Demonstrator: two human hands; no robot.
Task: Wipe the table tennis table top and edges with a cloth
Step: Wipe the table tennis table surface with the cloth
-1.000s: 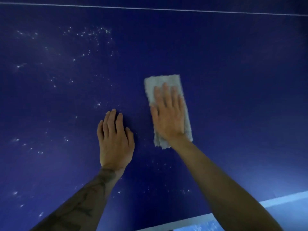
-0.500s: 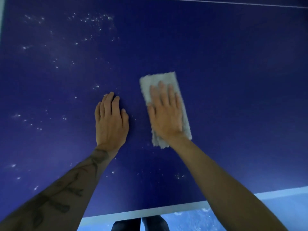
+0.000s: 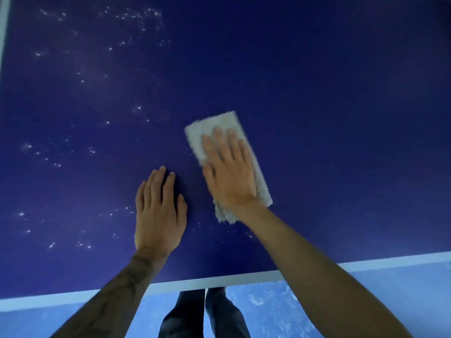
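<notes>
Cloth [image 3: 262,181] under flat right hand [image 3: 229,174] (fingers straight), on table [image 3: 341,118]

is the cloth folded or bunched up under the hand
Folded flat, it seems: the cloth lies as a neat long rectangle on the table, with the right hand pressed flat on it. Layers cannot be counted.

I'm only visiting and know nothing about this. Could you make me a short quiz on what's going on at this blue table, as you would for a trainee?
1. True or false: the right hand presses flat on the cloth.
2. Where do most of the white specks lie? A: left of the cloth. B: right of the cloth. C: on the cloth.
3. Fill in: the left hand lies flat on the bare ___, holding nothing.

Key: 1 true; 2 A; 3 table top.
</notes>
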